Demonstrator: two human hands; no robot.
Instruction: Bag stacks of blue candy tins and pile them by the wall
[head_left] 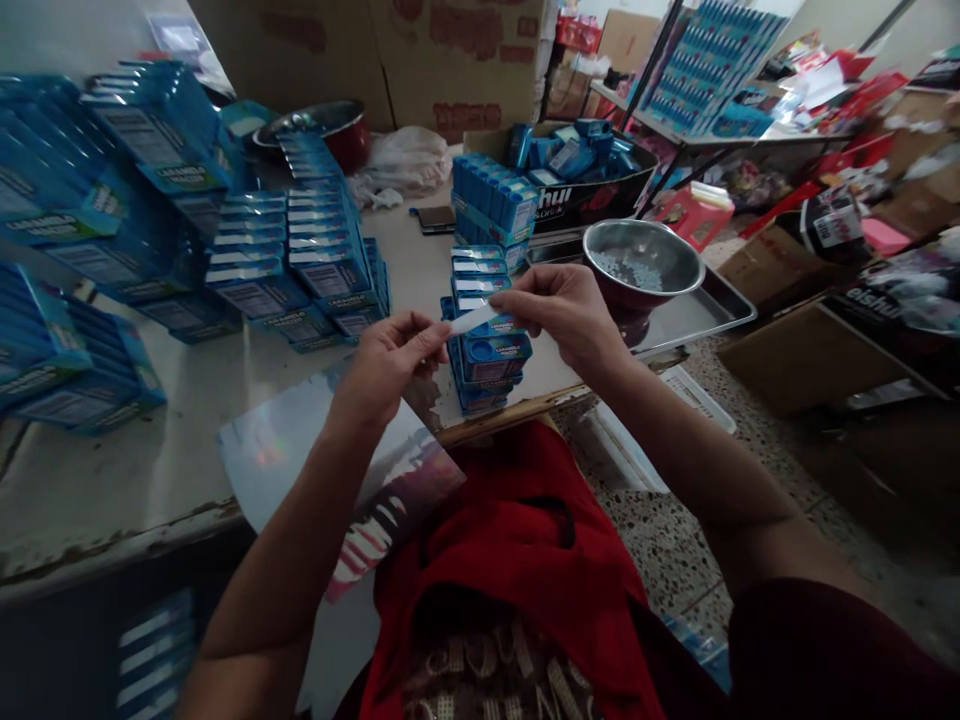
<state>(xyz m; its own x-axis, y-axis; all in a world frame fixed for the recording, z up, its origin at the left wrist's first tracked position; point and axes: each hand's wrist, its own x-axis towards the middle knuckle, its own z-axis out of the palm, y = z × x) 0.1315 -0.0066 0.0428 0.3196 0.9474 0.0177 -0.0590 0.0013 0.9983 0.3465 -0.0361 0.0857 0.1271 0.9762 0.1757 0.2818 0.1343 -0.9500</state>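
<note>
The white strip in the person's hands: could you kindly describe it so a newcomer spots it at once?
On the pale table, find the central blue boxes at the near edge. Before them, the left hand and right hand pinch the strip at its ends; it is narrow and white, unlike those boxes.

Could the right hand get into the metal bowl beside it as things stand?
Probably yes: the metal bowl is open-topped and close by, with nothing visible between it and the right hand, though that hand pinches a white strip.
</note>
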